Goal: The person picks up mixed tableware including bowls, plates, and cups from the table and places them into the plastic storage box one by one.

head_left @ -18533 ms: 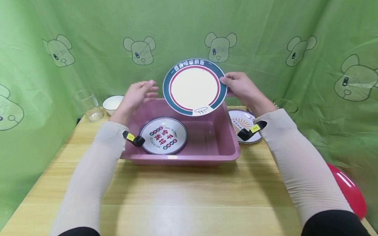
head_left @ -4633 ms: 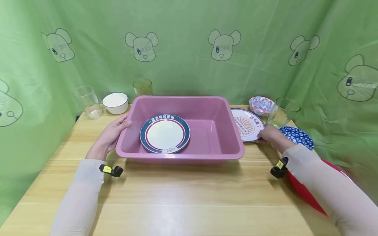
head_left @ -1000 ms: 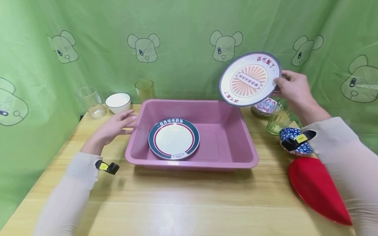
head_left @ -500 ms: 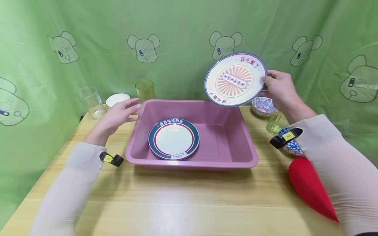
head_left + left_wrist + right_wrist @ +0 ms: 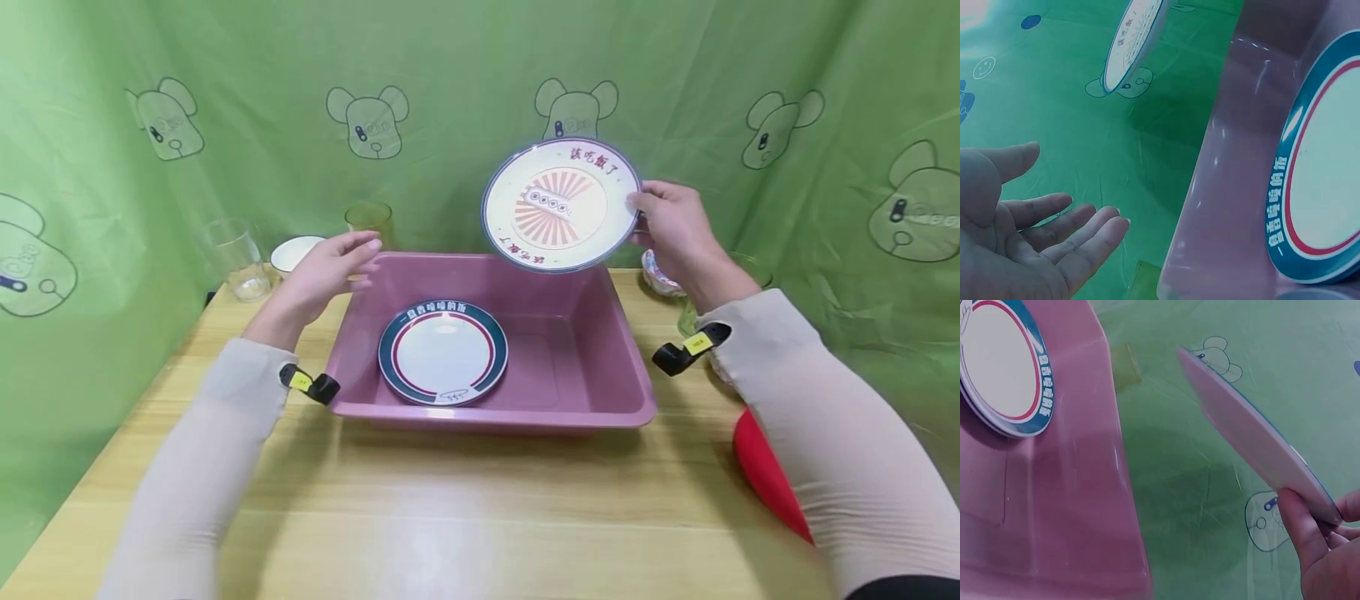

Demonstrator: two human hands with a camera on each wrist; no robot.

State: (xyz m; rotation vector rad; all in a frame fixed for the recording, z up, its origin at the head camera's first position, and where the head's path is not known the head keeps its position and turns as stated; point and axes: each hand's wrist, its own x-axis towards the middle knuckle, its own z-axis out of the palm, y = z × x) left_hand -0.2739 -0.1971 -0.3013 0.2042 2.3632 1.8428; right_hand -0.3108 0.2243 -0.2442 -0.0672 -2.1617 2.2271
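Note:
My right hand (image 5: 677, 229) pinches the right edge of a white plate (image 5: 558, 208) with a dark rim line, red lettering and an orange ray pattern. Tilted, the plate hangs over the back right of a pink plastic basin (image 5: 600, 408). My left hand (image 5: 327, 271) holds nothing; in the left wrist view its fingers (image 5: 1094, 240) are relaxed and spread, palm up, beside the basin's back left corner. Inside the basin, at the left, lies a white plate with a teal rim and red ring (image 5: 442, 354). In the right wrist view the held plate's underside (image 5: 1254, 444) shows.
Behind the basin's left stand a clear glass (image 5: 240, 262), a white bowl (image 5: 292, 252) and a yellow glass (image 5: 369, 221). On the right, partly hidden by my arm, are a patterned bowl (image 5: 658, 275), a greenish glass (image 5: 686, 319) and something red (image 5: 768, 479).
Over the last second my right hand has carried the ray-patterned plate leftward over the basin. My left hand has moved right and up. Earlier, that plate lay on the table right of the basin.

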